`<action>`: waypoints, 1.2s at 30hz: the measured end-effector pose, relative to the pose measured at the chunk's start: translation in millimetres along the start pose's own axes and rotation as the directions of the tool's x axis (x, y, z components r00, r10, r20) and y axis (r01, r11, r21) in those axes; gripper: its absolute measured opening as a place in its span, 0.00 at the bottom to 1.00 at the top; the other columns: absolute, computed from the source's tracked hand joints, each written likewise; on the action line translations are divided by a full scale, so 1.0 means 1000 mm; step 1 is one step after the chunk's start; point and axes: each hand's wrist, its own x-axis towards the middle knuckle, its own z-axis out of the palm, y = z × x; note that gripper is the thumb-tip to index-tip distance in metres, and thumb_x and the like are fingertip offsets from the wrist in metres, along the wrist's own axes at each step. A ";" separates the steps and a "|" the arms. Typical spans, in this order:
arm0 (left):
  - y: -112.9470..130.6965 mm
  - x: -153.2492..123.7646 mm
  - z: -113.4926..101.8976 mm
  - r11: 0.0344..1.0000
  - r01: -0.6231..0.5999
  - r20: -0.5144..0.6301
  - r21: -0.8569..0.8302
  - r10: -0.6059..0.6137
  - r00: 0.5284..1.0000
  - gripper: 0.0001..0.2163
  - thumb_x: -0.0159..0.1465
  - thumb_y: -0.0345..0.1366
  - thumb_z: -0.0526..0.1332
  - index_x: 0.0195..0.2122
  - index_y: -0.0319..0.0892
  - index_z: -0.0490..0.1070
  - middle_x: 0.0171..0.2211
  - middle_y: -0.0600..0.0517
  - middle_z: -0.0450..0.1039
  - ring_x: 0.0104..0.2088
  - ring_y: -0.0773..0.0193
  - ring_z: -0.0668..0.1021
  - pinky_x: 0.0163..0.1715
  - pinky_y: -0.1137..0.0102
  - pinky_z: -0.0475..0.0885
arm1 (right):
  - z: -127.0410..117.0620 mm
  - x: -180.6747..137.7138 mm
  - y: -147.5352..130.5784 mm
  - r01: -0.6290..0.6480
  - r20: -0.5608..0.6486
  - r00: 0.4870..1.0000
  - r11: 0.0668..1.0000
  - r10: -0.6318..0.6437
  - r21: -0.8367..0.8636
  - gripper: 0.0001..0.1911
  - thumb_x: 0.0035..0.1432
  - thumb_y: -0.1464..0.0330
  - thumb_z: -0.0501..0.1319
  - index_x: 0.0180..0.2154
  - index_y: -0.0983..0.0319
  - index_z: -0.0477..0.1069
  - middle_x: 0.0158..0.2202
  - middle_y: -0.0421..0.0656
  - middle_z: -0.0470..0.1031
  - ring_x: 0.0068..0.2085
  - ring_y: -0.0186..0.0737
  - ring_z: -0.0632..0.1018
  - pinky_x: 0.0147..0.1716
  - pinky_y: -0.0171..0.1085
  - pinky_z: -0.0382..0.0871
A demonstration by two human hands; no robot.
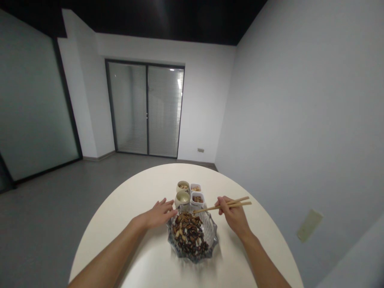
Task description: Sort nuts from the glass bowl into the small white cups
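Note:
A pair of light wooden chopsticks (pixel 237 203) is gripped in my right hand (pixel 234 216), their tips over the far rim of a clear glass bowl (pixel 211 228). Mixed seeds and nuts (pixel 189 232), dark, brown and pale, fill much of the bowl. Whether the tips pinch a piece is too small to tell. With fingers spread, my left hand (pixel 160 214) rests at the bowl's left rim, close to a pale green cup (pixel 182 199). Right of that cup, a white square dish (pixel 197 199) holds brown pieces.
Behind these stand a second green cup (pixel 183 186) and a second white dish (pixel 196 188), both with pale pieces inside. Everything sits on a round cream table (pixel 135 192). A white wall (pixel 285 100) runs close along the right side.

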 end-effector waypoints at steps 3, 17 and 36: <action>-0.002 0.001 0.001 1.000 -0.009 -0.001 0.005 0.009 1.000 0.28 0.72 0.58 0.40 0.57 0.47 0.69 0.70 0.49 0.45 0.69 0.43 0.43 0.64 0.46 0.39 | 0.000 0.000 0.000 -0.004 -0.006 1.000 1.000 0.004 -0.012 0.29 0.66 0.49 0.51 0.24 0.61 0.75 0.18 0.40 0.70 0.24 0.39 0.73 0.26 0.35 0.66; -0.011 0.004 0.003 1.000 -0.017 -0.007 0.008 0.017 1.000 0.30 0.71 0.60 0.39 0.59 0.49 0.68 0.71 0.50 0.44 0.69 0.43 0.42 0.64 0.46 0.39 | 0.008 0.004 -0.013 0.062 -0.078 0.995 0.998 -0.061 0.015 0.27 0.66 0.51 0.53 0.25 0.60 0.77 0.18 0.41 0.73 0.23 0.40 0.74 0.26 0.36 0.67; -0.007 -0.006 -0.011 1.000 -0.009 -0.010 -0.020 0.009 1.000 0.30 0.71 0.61 0.39 0.55 0.48 0.70 0.70 0.50 0.48 0.69 0.40 0.44 0.63 0.44 0.40 | 0.062 0.077 -0.031 0.133 -0.063 0.989 0.991 -0.134 -0.024 0.24 0.67 0.54 0.53 0.24 0.59 0.72 0.24 0.40 0.76 0.29 0.39 0.77 0.34 0.35 0.68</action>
